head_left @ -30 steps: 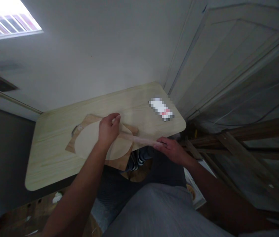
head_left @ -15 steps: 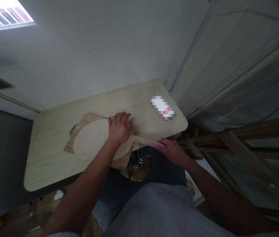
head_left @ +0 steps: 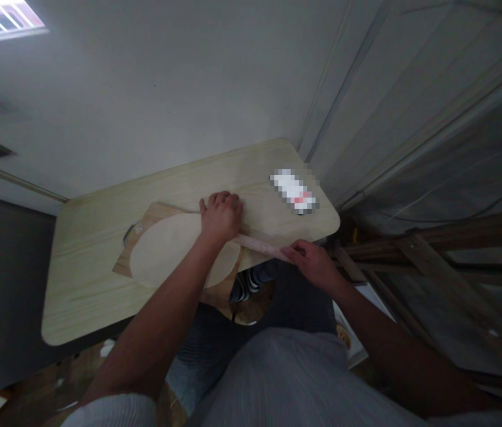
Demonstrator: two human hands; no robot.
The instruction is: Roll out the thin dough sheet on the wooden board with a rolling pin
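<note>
A thin round sheet of pale dough (head_left: 166,249) lies on a wooden cutting board (head_left: 221,293), which has a metal ring handle (head_left: 130,233) at its left end. Over the right side of the dough, my left hand (head_left: 221,216) bears down on a wooden rolling pin (head_left: 259,244), its fingers bent over. The pin's left part is hidden beneath that hand. Beyond the board's right edge, my right hand (head_left: 310,261) is closed around the near end of the pin, with thumb and fingers pinched.
The light wood table (head_left: 86,284) stands against a white wall (head_left: 179,101). A blurred-out white object, perhaps a phone (head_left: 293,191), lies at its right end. Wooden framing (head_left: 432,255) is on the right. A striped shoe or sock (head_left: 244,286) shows below the table's front edge.
My left hand has shifted slightly forward and right, its fingers now more curled than spread. My right hand has risen a little with the pin's end. The dough looks the same.
</note>
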